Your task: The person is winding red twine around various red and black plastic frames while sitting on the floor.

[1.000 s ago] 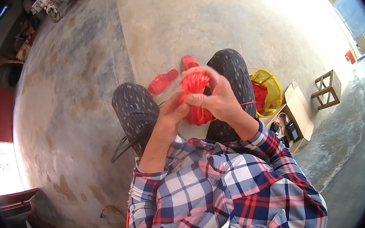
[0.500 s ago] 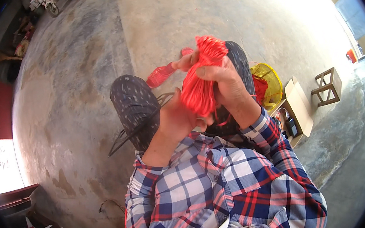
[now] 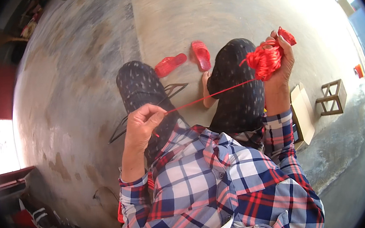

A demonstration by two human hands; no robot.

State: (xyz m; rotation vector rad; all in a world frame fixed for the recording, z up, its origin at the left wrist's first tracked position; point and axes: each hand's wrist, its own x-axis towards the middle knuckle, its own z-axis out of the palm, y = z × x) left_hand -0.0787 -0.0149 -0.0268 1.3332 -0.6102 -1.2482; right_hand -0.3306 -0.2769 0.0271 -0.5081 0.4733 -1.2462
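Note:
A bundle of red cord (image 3: 265, 62) is gripped in my right hand (image 3: 286, 62), out over my right knee. One strand of red cord (image 3: 209, 96) runs taut from the bundle across my lap. Its other end is pinched between the thumb and fingers of my left hand (image 3: 141, 123), above my left thigh. A short red tail hangs just below those fingers. Next to my left leg lies a dark, thin wire-like frame (image 3: 118, 131), partly hidden by my hand and leg.
Two red slippers, one a left-lying slipper (image 3: 170, 65) and one upright-lying slipper (image 3: 201, 55), rest on the concrete floor beyond my knees. An open cardboard box (image 3: 302, 113) stands at my right, with a small wooden stool (image 3: 332, 98) past it.
My hands have moved apart. The right carried the red bundle to the right, and the left drew back to the left with a strand now stretched between them.

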